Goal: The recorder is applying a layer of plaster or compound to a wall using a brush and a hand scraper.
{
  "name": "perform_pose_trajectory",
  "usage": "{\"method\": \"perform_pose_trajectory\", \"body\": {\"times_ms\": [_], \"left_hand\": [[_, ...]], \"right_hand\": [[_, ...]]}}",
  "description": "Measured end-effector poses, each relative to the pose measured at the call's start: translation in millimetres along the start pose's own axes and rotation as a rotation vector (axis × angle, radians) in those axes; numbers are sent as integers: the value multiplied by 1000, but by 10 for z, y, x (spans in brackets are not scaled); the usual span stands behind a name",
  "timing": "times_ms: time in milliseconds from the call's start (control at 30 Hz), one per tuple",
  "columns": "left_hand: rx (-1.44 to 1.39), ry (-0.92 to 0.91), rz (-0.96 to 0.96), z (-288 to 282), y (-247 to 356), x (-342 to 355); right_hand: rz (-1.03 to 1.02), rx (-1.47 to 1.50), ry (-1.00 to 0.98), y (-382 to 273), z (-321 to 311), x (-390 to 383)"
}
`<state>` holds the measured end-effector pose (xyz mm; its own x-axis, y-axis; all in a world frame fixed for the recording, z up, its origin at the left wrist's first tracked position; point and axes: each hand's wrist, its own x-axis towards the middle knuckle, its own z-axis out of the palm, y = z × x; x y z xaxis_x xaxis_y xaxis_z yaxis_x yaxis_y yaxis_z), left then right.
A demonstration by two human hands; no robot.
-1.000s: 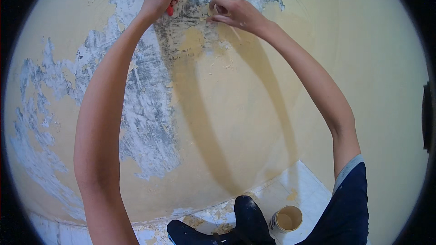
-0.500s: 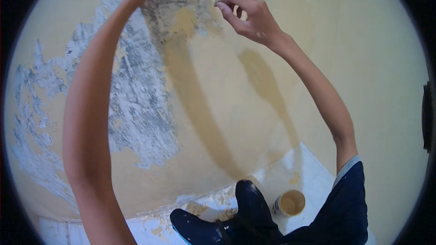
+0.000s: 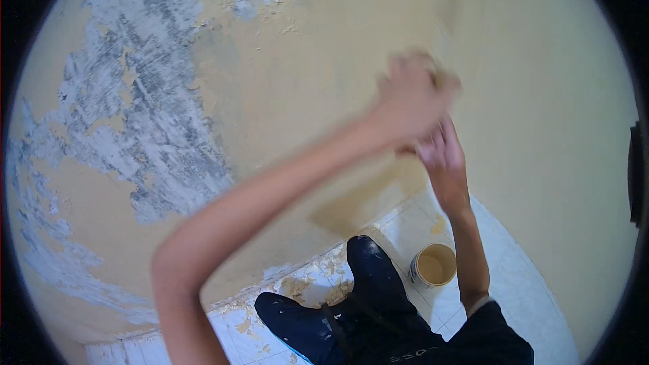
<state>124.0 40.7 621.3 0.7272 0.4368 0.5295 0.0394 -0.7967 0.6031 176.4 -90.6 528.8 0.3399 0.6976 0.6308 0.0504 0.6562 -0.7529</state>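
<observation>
Left hand (image 3: 414,98) has swung way over to the right since the earlier shot, off the scraped grey-white patch (image 3: 152,88) on the wall, and the right hand's dropped lower. Going left to right: patch first, then pale flakes (image 3: 295,288) on the tiled floor. Next, left fingers look curled around a motion-smeared tan handle (image 3: 447,82). Right hand (image 3: 443,153) sits just below, partly hidden by the left wrist, so can't tell if its fingers grip anything. Below, bucket (image 3: 436,265) on the floor, beige inside, can't tell how full.
</observation>
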Motion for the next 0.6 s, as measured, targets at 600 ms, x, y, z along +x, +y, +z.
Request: {"method": "perform_pose_trajectory", "body": {"times_ms": [600], "left_hand": [[322,-920,-253,-52,-754,-494]], "right_hand": [[536,-1009,404,601,-1667,-2425]]}}
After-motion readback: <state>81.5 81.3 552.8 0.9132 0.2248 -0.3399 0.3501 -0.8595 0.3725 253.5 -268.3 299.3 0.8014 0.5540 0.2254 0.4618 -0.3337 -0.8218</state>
